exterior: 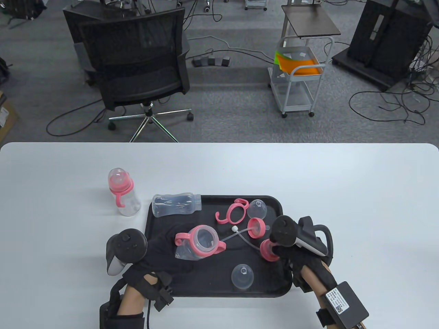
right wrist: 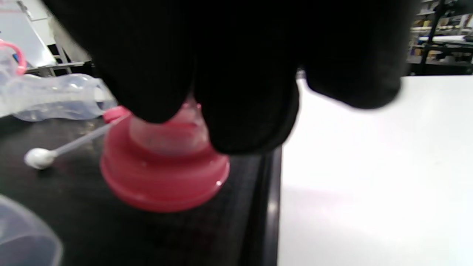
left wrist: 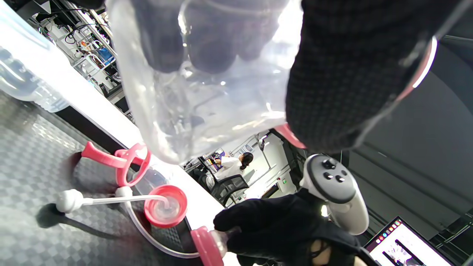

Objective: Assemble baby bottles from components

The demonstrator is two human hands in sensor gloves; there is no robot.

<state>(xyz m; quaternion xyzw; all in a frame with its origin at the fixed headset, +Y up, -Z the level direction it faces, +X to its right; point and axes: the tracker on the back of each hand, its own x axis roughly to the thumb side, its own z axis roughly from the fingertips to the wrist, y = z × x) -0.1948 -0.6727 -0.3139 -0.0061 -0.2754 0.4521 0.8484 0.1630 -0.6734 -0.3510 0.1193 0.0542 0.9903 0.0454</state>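
Table view: black tray (exterior: pixel 274 205) sits near the worktop's (exterior: pixel 343 192) front edge, about centre. Left hand (exterior: pixel 156 253) reaches over the tray's left side, grip clamped on a clear bottle with pink handle ring (exterior: pixel 199 242), tilted, open mouth facing up toward the camera. Right hand (exterior: pixel 291 255) is at the tray's right edge, fingers pinching a pink collar with nipple (exterior: pixel 268 250). Second pink collar (exterior: pixel 256 228) lies toward the tray's back right, a thin straw tube with white weight (exterior: pixel 234 228) running from it toward the tray's middle. Spare pink handle ring (exterior: pixel 233 211) and a clear dome cap (exterior: pixel 257 208) sit near the tray's back edge. Another clear dome cap (exterior: pixel 242 277) near the front edge. Bare clear bottle (exterior: pixel 176 204) lies on its side across the tray's back-left corner. Finished bottle (exterior: pixel 122 192) stands upright on the worktop, off the tray's back-left corner.

Left wrist view: gloved fingers (left wrist: pixel 343 74) wrapped round the clear bottle body, filling the top of frame. Below it: handle ring, straw, collar on the tray.

Right wrist view: blurred. Fingertips (right wrist: pixel 251 111) close on the nipple above the pink collar, probably lifted just off the tray, can't confirm.
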